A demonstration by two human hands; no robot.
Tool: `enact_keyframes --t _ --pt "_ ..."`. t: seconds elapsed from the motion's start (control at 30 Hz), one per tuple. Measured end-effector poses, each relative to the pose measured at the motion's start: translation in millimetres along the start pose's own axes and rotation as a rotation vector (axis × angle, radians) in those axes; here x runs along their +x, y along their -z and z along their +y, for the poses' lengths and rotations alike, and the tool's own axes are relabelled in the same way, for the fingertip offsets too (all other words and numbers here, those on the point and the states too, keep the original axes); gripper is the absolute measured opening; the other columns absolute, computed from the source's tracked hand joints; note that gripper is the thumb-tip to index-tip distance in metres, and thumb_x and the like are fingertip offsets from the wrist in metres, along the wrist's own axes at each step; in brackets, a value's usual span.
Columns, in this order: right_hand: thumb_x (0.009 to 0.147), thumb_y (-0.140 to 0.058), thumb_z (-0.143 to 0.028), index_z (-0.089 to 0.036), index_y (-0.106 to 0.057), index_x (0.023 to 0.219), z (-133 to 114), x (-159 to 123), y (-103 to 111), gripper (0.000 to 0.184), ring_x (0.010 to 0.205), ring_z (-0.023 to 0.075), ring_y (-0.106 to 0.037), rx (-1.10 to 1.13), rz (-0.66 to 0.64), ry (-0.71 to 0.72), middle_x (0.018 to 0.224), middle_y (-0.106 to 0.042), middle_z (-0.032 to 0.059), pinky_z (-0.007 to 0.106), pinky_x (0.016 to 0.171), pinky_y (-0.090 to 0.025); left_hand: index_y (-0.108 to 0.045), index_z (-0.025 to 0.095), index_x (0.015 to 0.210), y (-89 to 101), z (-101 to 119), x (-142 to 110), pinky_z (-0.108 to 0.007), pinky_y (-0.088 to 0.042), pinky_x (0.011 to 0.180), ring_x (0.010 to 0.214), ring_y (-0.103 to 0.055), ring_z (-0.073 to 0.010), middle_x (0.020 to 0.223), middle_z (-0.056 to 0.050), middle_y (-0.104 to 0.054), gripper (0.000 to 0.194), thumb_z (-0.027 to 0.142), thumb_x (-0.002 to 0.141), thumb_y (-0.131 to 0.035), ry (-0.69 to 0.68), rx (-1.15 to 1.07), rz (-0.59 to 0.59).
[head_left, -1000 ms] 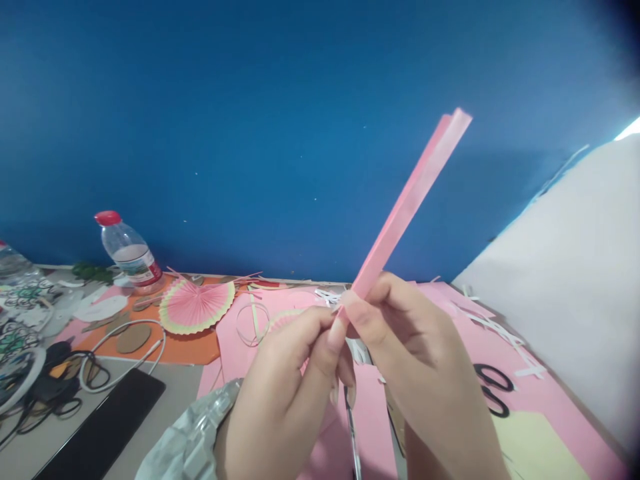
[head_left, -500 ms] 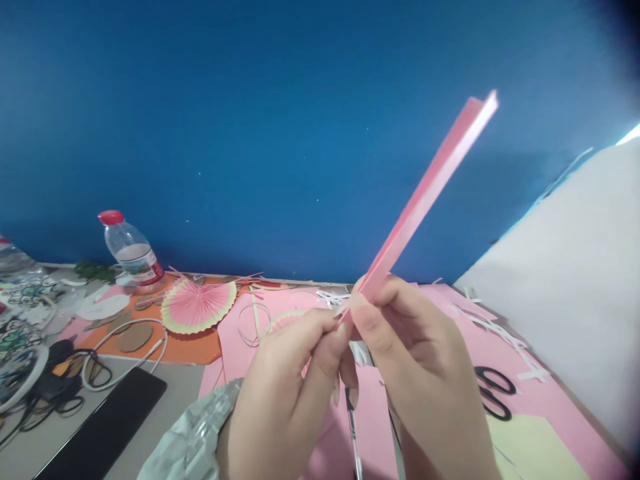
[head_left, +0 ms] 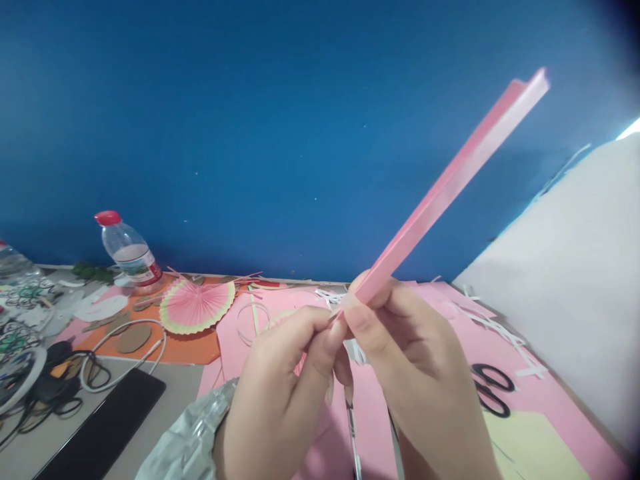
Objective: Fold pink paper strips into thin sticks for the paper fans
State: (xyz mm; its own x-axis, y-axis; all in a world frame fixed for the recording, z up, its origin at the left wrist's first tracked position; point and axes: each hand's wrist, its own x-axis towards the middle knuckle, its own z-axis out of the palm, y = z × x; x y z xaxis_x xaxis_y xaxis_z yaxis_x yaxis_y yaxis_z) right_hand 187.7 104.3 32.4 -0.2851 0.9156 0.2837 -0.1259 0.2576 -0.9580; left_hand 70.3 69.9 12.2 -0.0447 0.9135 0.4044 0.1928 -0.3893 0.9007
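A long folded strip of pink paper [head_left: 440,197] slants up to the right in front of the blue wall. My right hand [head_left: 415,360] is closed round its lower part, thumb on the near face. At the bottom tip of the strip, my left hand [head_left: 290,373] pinches with thumb and index finger; the fingers partly hide the paper there. Both hands nearly touch. Below my left fingertips shows a thin metal tool [head_left: 353,427], its kind unclear. Pink paper sheets [head_left: 375,393] lie beneath my hands.
Black-handled scissors [head_left: 493,390] lie at right by a pale yellow sheet [head_left: 535,443]. White paper strips [head_left: 500,330] are scattered behind. To the left are a pleated paper fan [head_left: 197,307], a bottle [head_left: 130,250], a white cable [head_left: 97,350] and a black phone-like slab [head_left: 107,427].
The upper end of the pink strip has tilted further right and down. My right hand has turned slightly with it; my left hand has shifted a little left.
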Motion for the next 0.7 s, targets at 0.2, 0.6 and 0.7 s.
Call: enact_keyframes --t 0.2,0.6,0.7 --pt "0.096 -0.052 -0.028 -0.021 -0.051 0.073 4.1 -0.8 -3.6 0.024 0.051 0.0047 -0.051 0.095 -0.014 0.077 0.069 -0.046 -0.0045 0.012 0.042 -0.048 -0.051 0.021 0.072 -0.1 3.2 -0.3 -0.018 -0.041 0.055 0.054 -0.053 -0.0068 0.059 0.007 -0.059 0.026 0.016 0.097 -0.044 -0.076 0.113 0.031" --pt "0.093 -0.058 -0.030 -0.024 -0.051 0.075 2.6 0.2 -2.9 0.019 0.050 0.0058 -0.052 0.067 0.051 0.041 0.067 -0.050 -0.0049 0.012 0.042 -0.049 -0.053 0.022 0.081 0.5 -0.4 1.3 -0.017 -0.043 0.060 0.062 -0.054 -0.0071 0.068 0.005 -0.059 0.024 0.025 0.100 -0.040 0.007 0.025 -0.034" --pt "0.092 -0.058 -0.028 -0.022 -0.052 0.074 3.5 1.0 0.0 0.020 0.052 0.0058 -0.054 0.046 -0.004 0.023 0.069 -0.050 -0.0046 0.013 0.043 -0.049 -0.051 0.022 0.081 0.7 -2.7 0.6 -0.018 -0.043 0.060 0.062 -0.054 -0.0074 0.069 0.005 -0.059 0.023 0.022 0.100 -0.039 0.002 0.042 -0.033"
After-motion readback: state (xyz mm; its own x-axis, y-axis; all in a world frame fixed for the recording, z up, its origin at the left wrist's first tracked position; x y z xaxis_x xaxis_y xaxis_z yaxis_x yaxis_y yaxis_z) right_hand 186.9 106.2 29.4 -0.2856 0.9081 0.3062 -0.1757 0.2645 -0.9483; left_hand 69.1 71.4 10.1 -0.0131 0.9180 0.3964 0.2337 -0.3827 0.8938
